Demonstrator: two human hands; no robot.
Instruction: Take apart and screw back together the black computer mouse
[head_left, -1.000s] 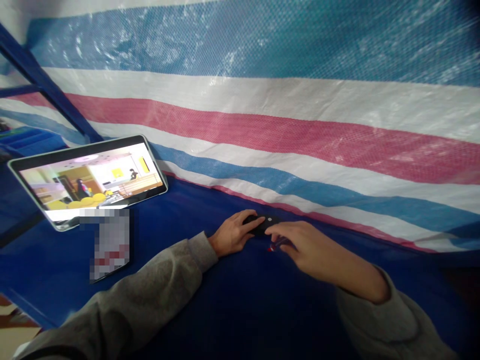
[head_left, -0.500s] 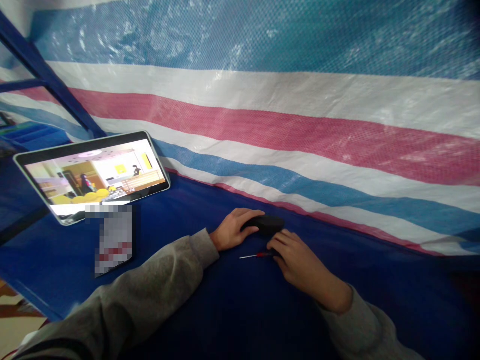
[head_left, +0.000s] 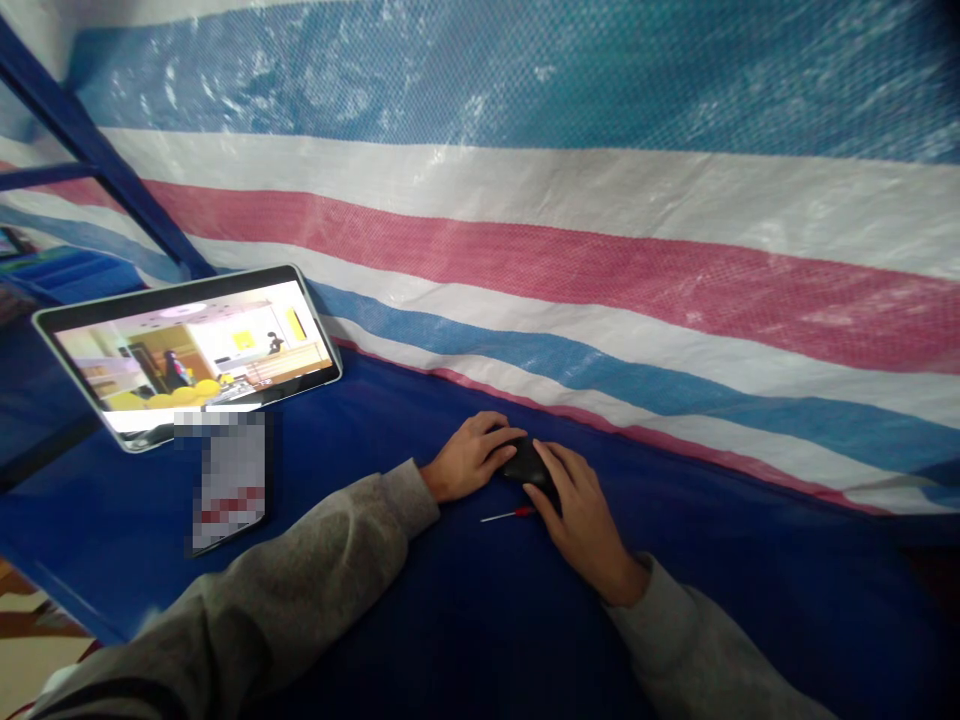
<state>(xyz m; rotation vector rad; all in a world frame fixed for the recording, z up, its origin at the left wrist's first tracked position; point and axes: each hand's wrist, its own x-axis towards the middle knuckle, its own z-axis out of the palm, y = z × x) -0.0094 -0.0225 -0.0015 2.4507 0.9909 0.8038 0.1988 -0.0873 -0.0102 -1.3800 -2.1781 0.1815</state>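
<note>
A small black device point(head_left: 525, 462) lies on the dark blue table point(head_left: 420, 620), close to the striped tarp wall. My left hand point(head_left: 469, 462) grips its left end with curled fingers. My right hand point(head_left: 577, 505) rests over its right side, fingers closed onto it. A thin screwdriver with a red handle point(head_left: 510, 515) lies loose on the table just in front of the device, beside my right hand and held by neither hand.
A tablet point(head_left: 187, 350) playing a video leans at the back left. A phone point(head_left: 229, 480) lies flat in front of it. A striped blue, white and red tarp point(head_left: 600, 250) walls the far side. A blue metal frame point(head_left: 97, 150) rises at the left.
My right hand set the red screwdriver down on the table and moved left onto the black device. My left hand stayed on the device.
</note>
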